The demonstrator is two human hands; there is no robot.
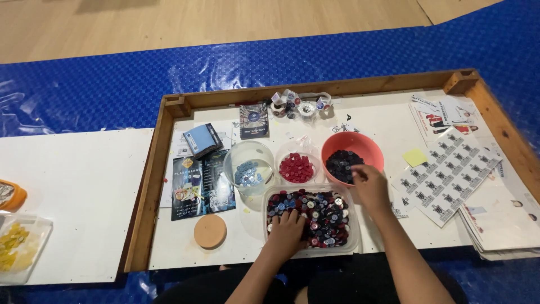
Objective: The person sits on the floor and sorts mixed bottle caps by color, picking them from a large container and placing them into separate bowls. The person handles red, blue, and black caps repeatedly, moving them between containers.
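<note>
Mixed red, black and silver buttons lie under the left hand (286,232), its fingers curled loosely into the clear tub (349,239). Just beyond the tub's far right corner, the right hand (371,187) pinches something too small to tell over the orange bowl (364,145) of dark buttons.

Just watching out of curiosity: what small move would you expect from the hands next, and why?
Probably the right hand lets go over the orange bowl of dark buttons, since it hangs at the rim, while the left hand rests in the tray of mixed buttons.
</note>
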